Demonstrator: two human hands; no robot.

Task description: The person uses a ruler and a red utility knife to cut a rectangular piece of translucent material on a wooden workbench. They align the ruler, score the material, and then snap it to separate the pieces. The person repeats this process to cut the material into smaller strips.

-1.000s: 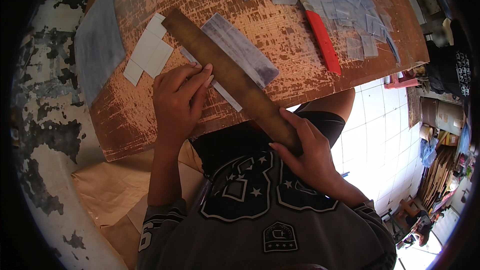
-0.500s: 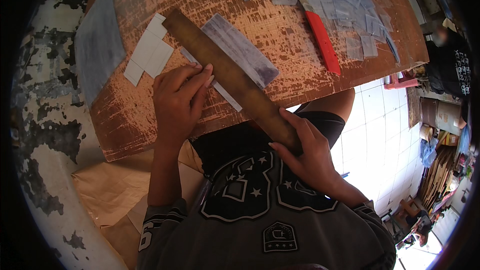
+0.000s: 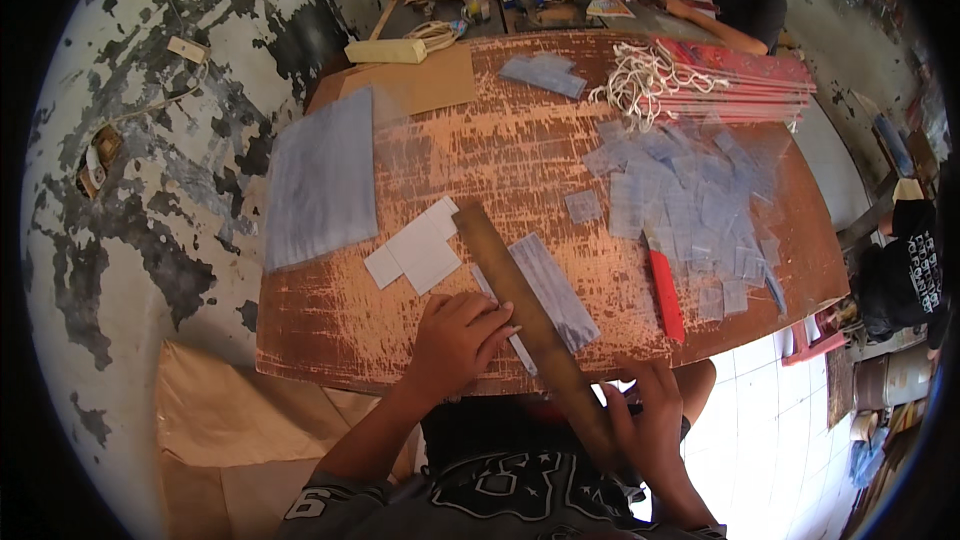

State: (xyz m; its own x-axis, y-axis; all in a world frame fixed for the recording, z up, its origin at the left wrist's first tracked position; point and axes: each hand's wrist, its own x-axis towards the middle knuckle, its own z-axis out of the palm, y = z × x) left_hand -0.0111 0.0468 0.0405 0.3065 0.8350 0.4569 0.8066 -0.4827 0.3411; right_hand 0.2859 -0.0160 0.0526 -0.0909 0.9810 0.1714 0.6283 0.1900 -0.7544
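A long brown ruler-like straightedge (image 3: 540,335) lies slantwise on the worn table, its near end past the front edge. My left hand (image 3: 462,340) has its fingers bunched and pressed at the left edge of this straightedge, over a narrow pale strip (image 3: 524,354) that partly sticks out from under it. Just right of the straightedge's near end is my right hand (image 3: 655,410), thumb and fingers apart and curved. A greyish translucent rectangular sheet (image 3: 556,292) sits along the right side. White cut pieces (image 3: 418,246) lie to the left. Farther right rests a red-handled cutter (image 3: 663,295).
Many small translucent pieces (image 3: 690,202) are heaped at the right. A large bluish sheet (image 3: 322,180) covers the left side. Behind are brown cardboard (image 3: 425,85) and red bundles with white cords (image 3: 740,85). Another person (image 3: 740,0) sits across the table.
The view has tilted up, bringing in the far table and the other person. My right hand has loosened from the straightedge to its right side; my left hand stays at its edge.
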